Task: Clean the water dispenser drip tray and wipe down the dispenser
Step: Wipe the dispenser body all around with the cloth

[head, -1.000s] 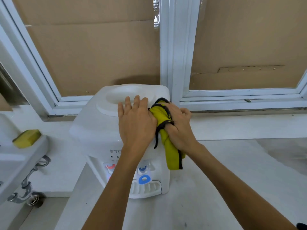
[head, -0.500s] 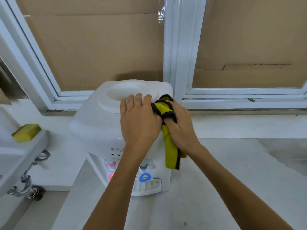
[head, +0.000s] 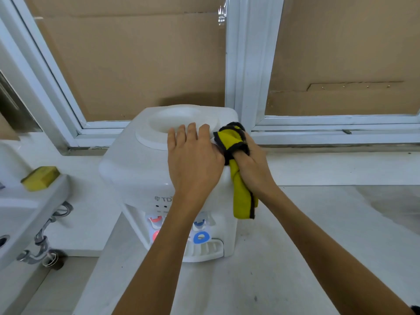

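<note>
Under my left hand point(head: 193, 162), which lies flat with straight fingers, sits the white dispenser point(head: 141, 169); its drip tray point(head: 204, 250) is below my wrist. Just right, my right hand point(head: 252, 164) grips the yellow cloth point(head: 241, 194) against the dispenser's corner.

A white desk point(head: 295, 258) carries the white water dispenser point(head: 136, 173), which stands upright near its left edge, its drip tray point(head: 204, 250) at the front base.

The left forearm point(head: 163, 253) hides part of the dispenser's logo point(head: 163, 198) and taps.
</note>
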